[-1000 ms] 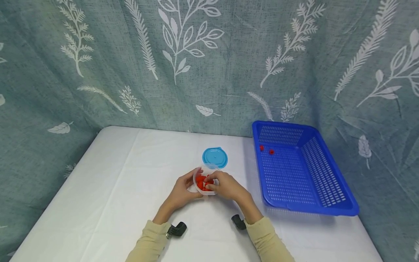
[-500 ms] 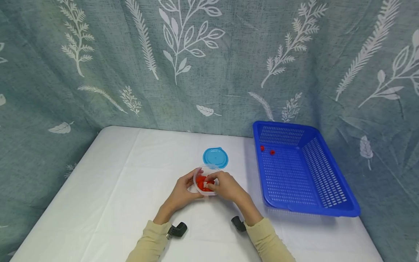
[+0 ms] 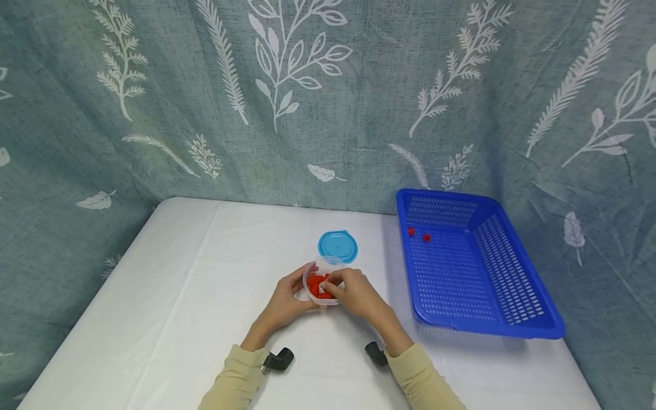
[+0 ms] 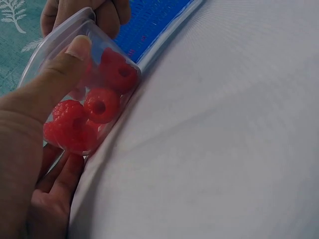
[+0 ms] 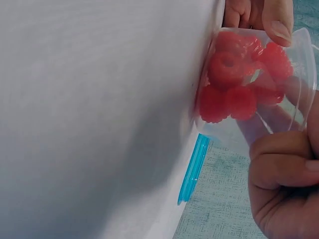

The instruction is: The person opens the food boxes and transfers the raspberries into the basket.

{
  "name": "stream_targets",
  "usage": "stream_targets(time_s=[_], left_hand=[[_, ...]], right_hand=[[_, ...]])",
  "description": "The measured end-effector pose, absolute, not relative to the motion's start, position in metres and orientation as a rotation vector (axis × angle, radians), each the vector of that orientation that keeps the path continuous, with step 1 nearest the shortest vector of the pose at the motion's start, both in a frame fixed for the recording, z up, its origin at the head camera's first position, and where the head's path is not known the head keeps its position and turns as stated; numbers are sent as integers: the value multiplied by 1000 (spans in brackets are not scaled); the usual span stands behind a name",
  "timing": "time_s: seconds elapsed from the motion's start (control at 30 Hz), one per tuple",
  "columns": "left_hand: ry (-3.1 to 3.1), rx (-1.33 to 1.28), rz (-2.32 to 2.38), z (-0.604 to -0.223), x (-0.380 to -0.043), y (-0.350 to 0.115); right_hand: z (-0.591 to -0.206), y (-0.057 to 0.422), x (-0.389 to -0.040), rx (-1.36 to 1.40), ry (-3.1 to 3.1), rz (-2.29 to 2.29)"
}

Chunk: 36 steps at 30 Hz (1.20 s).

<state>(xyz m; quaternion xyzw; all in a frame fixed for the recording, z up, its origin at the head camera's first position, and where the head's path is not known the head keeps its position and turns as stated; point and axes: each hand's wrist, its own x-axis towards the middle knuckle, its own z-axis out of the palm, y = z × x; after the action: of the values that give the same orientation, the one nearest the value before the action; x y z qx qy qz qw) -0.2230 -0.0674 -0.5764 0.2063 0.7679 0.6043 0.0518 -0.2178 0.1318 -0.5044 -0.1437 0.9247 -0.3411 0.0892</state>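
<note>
Head view, tub: the clear tub (image 3: 324,265) sits just this side of the blue lid (image 3: 338,246), raspberries (image 3: 315,283) inside.
Head view, basket: two small red pieces (image 3: 427,237) lie in the blue basket (image 3: 456,279).
Left wrist view, left hand (image 4: 55,84): it grips the tub, thumb along one wall, fingers beneath the opposite side.
Right wrist view, right hand (image 5: 284,179): fingers reach inside, beside a berry; whether they pinch it, I cannot tell through the cloudy wall.
Step, judged: picking among the raspberries.
Next move: calls for a soft pinch and a steady tub.
</note>
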Motion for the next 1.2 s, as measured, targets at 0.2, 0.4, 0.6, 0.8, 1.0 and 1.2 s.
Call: stream_targets(time_s=[0.2,0.4,0.6,0.8,1.0,1.2], left_hand=[[2335,620,1841,-577,-223,-68],[2323,629,1852,-577,-224,-67],[2321,636,1891,-573,-221,-66],[2302,637,1935,-577,-223,-65],[2338,623,1887,-576,-222,-65],[2368,623,1851,-576,-221,-65]], right_hand=[[-504,135,-216,-493,2806,-1036],[-503,135,-211,-417,2835,-1099],[-505,136,-205,-351,2866,-1224],[-505,138,-203,-387,2888,-1372],[-503,139,-200,-371,2830,-1560],[-497,141,-193,-375,2687,-1705]])
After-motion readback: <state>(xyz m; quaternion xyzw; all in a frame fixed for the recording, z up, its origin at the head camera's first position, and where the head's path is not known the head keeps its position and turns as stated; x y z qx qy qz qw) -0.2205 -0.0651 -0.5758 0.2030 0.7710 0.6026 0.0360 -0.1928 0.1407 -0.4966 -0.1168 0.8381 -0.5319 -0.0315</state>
